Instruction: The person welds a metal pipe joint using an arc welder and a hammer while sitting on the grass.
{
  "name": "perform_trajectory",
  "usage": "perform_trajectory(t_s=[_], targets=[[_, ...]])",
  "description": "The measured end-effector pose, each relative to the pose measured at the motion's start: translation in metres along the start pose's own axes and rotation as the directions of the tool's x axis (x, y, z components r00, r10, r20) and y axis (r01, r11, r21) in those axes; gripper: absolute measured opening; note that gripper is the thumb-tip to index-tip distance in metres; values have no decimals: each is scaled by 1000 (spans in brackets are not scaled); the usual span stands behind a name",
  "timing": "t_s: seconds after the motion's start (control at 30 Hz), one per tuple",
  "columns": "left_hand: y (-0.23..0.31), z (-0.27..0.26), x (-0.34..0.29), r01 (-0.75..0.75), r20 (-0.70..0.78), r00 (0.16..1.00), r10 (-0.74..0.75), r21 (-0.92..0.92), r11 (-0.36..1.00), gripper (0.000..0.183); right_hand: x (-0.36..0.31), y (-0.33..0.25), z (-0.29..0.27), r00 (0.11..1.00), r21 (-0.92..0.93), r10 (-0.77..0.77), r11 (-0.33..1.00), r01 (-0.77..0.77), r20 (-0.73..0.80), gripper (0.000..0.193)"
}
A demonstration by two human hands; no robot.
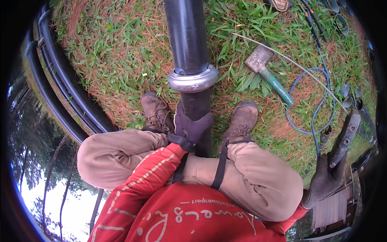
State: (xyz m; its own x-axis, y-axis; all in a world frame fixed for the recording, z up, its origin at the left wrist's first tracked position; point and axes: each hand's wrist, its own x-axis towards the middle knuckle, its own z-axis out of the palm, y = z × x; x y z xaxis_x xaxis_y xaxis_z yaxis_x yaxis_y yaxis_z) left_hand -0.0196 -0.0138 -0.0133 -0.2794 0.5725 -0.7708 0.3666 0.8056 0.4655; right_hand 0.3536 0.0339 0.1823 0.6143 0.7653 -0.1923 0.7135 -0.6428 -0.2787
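Squatting over the thick black pipe (188,36) that runs along the grass (121,52) between the two muddy boots, the person has the dark-gloved left hand (192,126) wrapped in a closed grip around it just below the smooth grey metal ring (193,78). The right hand (327,173), in a worn grey glove, is out to the side with its grip closed on what looks like a dark metal tool (346,135), though the fisheye rim blurs it. To hold well, keep the left palm tight on the slick, rounded plastic, close to the collar.
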Motion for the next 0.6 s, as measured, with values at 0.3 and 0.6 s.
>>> perform_trajectory(t_s=[0.3,0.6], targets=[[-45,-21,22,-19,315,941,121,-307,951,75,-34,37,61,975,245,155,951,-191,160,56],[-13,-25,14,-76,245,956,160,-321,944,77,-76,-30,-24,994,204,-93,976,81,50,56]])
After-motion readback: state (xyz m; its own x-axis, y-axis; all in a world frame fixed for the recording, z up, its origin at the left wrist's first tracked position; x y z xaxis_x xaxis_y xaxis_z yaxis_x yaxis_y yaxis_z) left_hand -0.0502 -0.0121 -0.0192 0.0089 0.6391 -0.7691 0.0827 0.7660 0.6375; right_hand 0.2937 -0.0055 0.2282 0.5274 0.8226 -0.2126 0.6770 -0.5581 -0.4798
